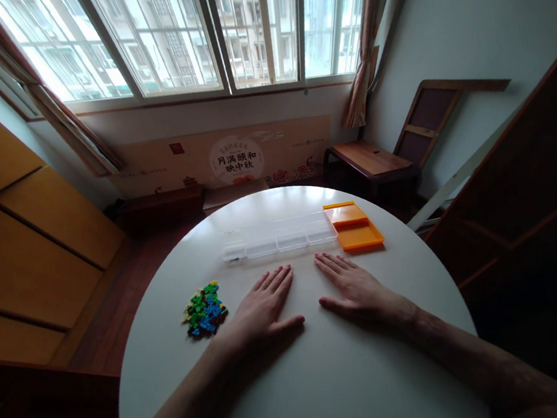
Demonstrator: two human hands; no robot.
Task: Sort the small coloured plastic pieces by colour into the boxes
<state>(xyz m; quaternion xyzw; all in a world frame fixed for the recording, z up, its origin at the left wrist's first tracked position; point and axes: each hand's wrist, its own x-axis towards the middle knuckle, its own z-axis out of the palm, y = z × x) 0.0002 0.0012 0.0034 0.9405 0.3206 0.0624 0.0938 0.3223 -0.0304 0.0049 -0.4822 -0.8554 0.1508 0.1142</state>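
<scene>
My left hand (262,308) lies flat on the white round table (338,376), thumb stretched to the right, with nothing in it. To its left is a heap of small building bricks (204,311) in green, blue, yellow and dark colours. My right hand (352,288) also rests palm down, fingers extended and pointing away from me, holding nothing. Beyond both hands sits a clear plastic tray (276,236) divided into several compartments. An orange two-part tray (360,234) adjoins its right end, just past my right fingertips. Neither hand touches a tray or the bricks.
Past the table's far edge stands a wooden chair (373,156) at the right. A low box (231,193) lies under the printed banner (301,142) by the window. Yellow cabinets (36,243) line the left side, and a dark wooden piece (522,188) rises at the right.
</scene>
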